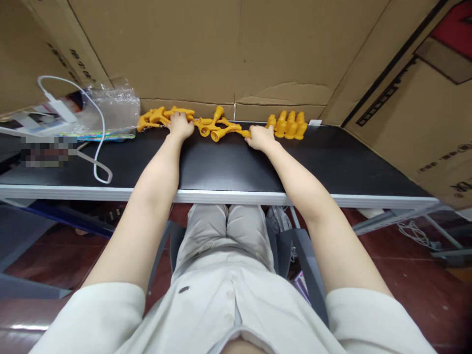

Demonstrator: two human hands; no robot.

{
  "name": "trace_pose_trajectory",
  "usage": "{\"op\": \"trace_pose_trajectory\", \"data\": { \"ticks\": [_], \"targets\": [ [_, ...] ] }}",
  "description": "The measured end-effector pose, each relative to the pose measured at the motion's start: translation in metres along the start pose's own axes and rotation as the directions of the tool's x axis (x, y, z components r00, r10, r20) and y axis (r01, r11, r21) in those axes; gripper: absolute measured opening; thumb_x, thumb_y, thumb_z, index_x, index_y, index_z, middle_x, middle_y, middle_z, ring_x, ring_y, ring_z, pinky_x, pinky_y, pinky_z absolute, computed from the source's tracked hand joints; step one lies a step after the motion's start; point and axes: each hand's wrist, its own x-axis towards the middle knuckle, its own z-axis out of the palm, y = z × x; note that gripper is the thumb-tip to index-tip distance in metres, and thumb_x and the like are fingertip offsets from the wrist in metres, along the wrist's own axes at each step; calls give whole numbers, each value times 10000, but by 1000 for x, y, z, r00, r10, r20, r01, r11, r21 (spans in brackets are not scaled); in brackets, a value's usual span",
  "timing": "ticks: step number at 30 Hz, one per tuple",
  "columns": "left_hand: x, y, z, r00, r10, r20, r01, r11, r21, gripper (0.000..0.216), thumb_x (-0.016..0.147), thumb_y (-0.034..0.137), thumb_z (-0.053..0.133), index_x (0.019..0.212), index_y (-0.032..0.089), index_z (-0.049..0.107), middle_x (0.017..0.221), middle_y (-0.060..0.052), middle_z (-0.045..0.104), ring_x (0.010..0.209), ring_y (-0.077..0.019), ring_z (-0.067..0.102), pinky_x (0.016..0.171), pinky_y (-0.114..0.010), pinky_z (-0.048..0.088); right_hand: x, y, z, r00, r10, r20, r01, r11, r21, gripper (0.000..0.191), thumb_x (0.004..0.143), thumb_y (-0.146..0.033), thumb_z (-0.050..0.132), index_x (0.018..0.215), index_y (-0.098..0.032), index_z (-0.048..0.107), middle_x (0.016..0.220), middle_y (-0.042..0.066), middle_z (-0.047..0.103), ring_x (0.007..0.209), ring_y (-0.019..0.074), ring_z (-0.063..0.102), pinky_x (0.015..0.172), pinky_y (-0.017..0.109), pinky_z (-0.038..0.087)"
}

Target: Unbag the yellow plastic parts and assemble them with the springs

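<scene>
My left hand (181, 126) is closed over one of the yellow plastic pieces in a pile (158, 116) at the back of the black table. Its fingertips curl down behind the piece. My right hand (261, 137) has its fingers closed near the end of a slim yellow plastic piece (244, 133). Between my hands lie several yellow pieces with hollow, cup-like ends (217, 133), tangled together and tipped on their sides. Just right of my right hand, several yellow bell-shaped pieces (291, 127) stand upright in close rows.
Cardboard panels (236, 54) wall off the back and sides of the black table (228, 167). At the left are a clear plastic bag (114, 105), a white cable (101, 147) and a white plug (63, 109). The silver table edge (232, 197) runs before my lap.
</scene>
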Motion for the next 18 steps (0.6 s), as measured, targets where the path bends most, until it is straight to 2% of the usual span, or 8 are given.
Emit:
{"op": "trace_pose_trajectory", "data": {
  "ticks": [2, 4, 8, 10, 14, 16, 18],
  "targets": [
    [4, -4, 3, 999, 36, -7, -36, 999, -19, 682, 1023, 552, 560, 1602, 201, 643, 1747, -190, 543, 1655, -446, 405, 1320, -708, 333, 3, 4, 2, 1000, -10, -20, 10, 1000, 6, 376, 1083, -207, 569, 1390, -57, 725, 1473, 291, 748, 1414, 465, 704, 1270, 726, 387],
    [8, -8, 6, 998, 60, 4, -60, 998, -25, 704, 985, 567, 586, 1596, 225, 655, 1748, -183, 554, 1662, -452, 405, 1302, -725, 334, 6, 7, 5, 999, -12, -44, 12, 1000, 10, 361, 1068, -187, 552, 1349, -56, 738, 1428, 294, 763, 1372, 466, 722, 1251, 738, 393],
    [8, -9, 6, 997, 49, 56, -51, 998, 36, 769, 975, 426, 563, 1723, 248, 530, 1860, -178, 392, 1751, -421, 296, 1375, -766, 262, 14, 14, 12, 987, -31, -159, 28, 999, -24, 372, 1055, -161, 504, 1316, -49, 745, 1380, 293, 761, 1332, 456, 721, 1222, 734, 402],
    [4, -5, 2, 998, 47, 35, -48, 998, 41, 771, 993, 401, 547, 1747, 248, 501, 1885, -179, 339, 1767, -429, 258, 1388, -792, 220, 18, 19, 13, 970, -48, -237, 37, 998, -49, 377, 1079, -180, 476, 1315, -49, 738, 1365, 299, 748, 1314, 449, 706, 1204, 723, 407],
    [-14, 20, -15, 986, 159, -48, -157, 987, 41, 823, 1018, 482, 581, 1806, 336, 395, 1896, -112, 333, 1765, -431, 248, 1406, -751, 243, 23, 28, 12, 931, -48, -362, 18, 996, -87, 443, 1145, -242, 364, 1368, -55, 698, 1370, 306, 711, 1308, 442, 660, 1174, 717, 405],
    [-25, 39, -22, 962, 268, -56, -265, 962, 61, 896, 1011, 519, 626, 1838, 357, 322, 1897, -100, 330, 1767, -432, 244, 1412, -698, 277, 23, 31, 9, 916, -51, -398, 20, 996, -83, 481, 1151, -248, 327, 1427, -53, 670, 1411, 309, 688, 1344, 455, 633, 1170, 726, 398],
    [-35, 57, -23, 925, 375, -63, -373, 927, 42, 885, 1028, 487, 610, 1847, 348, 306, 1881, -117, 359, 1756, -428, 286, 1408, -656, 295, 22, 33, 5, 907, -85, -411, 60, 995, -74, 507, 1146, -255, 329, 1494, -59, 641, 1455, 306, 668, 1383, 467, 606, 1173, 726, 395]
  ]
}}
